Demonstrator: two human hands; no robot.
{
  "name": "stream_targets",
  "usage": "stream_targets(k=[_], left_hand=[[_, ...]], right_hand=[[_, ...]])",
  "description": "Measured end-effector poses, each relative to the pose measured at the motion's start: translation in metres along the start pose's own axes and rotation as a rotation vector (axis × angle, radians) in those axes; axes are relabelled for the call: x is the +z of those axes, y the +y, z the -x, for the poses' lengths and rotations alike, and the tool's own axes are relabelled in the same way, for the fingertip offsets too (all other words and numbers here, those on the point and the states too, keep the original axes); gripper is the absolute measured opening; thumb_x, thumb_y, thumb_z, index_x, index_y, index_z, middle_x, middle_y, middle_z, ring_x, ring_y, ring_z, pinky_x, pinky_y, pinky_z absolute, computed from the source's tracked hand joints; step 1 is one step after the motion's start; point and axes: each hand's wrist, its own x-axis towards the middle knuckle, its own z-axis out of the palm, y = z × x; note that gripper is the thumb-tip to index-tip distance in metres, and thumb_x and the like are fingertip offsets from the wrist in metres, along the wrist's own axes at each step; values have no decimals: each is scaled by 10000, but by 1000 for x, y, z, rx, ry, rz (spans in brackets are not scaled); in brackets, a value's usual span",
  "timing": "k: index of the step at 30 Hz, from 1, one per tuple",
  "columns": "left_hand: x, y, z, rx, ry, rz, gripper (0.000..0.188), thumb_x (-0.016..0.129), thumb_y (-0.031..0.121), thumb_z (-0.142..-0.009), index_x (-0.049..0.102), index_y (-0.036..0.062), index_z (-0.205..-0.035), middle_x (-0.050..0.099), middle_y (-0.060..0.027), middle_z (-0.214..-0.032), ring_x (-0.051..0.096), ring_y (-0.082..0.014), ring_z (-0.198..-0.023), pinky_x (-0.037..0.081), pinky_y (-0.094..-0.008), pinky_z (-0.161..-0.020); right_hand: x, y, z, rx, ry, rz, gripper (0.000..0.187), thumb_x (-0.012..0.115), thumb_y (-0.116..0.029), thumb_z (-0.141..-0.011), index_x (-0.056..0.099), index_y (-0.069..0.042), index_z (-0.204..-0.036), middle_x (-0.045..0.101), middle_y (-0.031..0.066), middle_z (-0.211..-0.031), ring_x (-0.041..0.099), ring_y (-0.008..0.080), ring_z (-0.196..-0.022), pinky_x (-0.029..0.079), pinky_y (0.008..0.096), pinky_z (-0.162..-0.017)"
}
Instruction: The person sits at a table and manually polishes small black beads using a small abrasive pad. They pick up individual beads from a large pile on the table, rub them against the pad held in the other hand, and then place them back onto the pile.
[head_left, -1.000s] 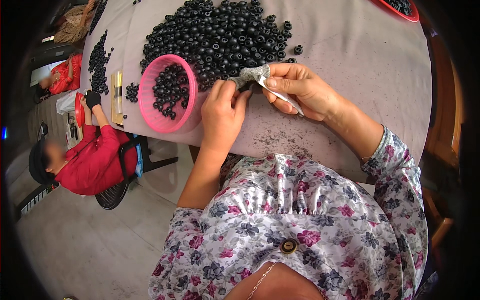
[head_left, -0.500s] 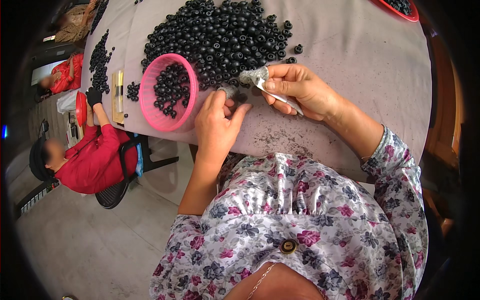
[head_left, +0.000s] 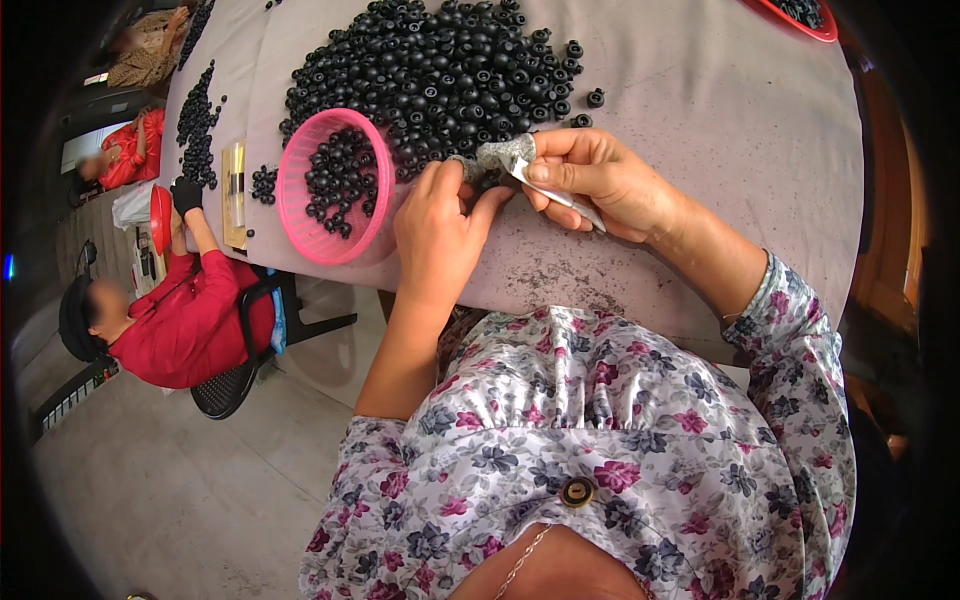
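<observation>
My right hand (head_left: pixel 605 180) is closed around a slim white tool (head_left: pixel 560 196), which slants down to the right; its kind is unclear. A grey fabric cover (head_left: pixel 508 152) wraps the index fingertip. My left hand (head_left: pixel 438 222), also with a grey fingertip cover, pinches a small black round part (head_left: pixel 489 182) close to the right fingertips. Fingers partly hide that part. Just beyond both hands spreads a big heap of black round knob-like parts (head_left: pixel 430 85), some showing a hole. Left of my left hand, a pink basket (head_left: pixel 378 205) holds smaller black parts (head_left: pixel 343 180).
Dark crumbs (head_left: pixel 570 280) dot the grey tablecloth (head_left: pixel 700 110) near its front edge. A red tray (head_left: pixel 825 30) stands at the far right. On the left, a seated person in red (head_left: pixel 200 320) works with a gloved hand (head_left: pixel 187 195) near another black heap (head_left: pixel 198 130).
My left hand's thumb and fingers have come together around a black part and shifted toward the right fingertips. The right hand and its tool stay nearly still.
</observation>
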Motion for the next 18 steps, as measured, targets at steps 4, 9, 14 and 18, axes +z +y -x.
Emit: stream_targets(k=[4, 9, 14, 18], left_hand=[[-1, -3, 3, -17, -25, 51, 277, 757, 205, -774, 545, 26, -786, 576, -100, -718, 590, -335, -641, 455, -427, -572], [6, -14, 14, -176, -29, 391, 220, 740, 189, -832, 592, 26, -829, 570, -24, -691, 558, -181, -583, 435, -338, -527], [-3, -6, 12, -444, -72, 1283, 156, 654, 193, -936, 640, 38, -933, 589, 15, -743, 506, -70, -613, 387, -205, -539], [1, -5, 14, -680, -198, 1700, 212, 628, 261, -953, 647, 49, -965, 593, 0, -764, 505, -70, -630, 404, -208, -538]], right_hand=[[-2, 1, 0, -1, -6, 8, 120, 608, -145, -951, 613, -26, -946, 629, 40, -741, 521, 71, -498, 412, 199, -446], [4, 0, 2, -18, -34, 125, 126, 619, -158, -950, 637, -34, -955, 627, 12, -738, 521, 40, -513, 380, 183, -426], [11, 3, 6, -53, -37, 328, 180, 628, -131, -938, 593, -11, -1067, 606, 5, -729, 506, 41, -524, 382, 188, -448], [18, 2, 8, -101, -38, 368, 192, 635, -107, -931, 564, 4, -1071, 588, 2, -724, 512, 51, -597, 410, 210, -539]])
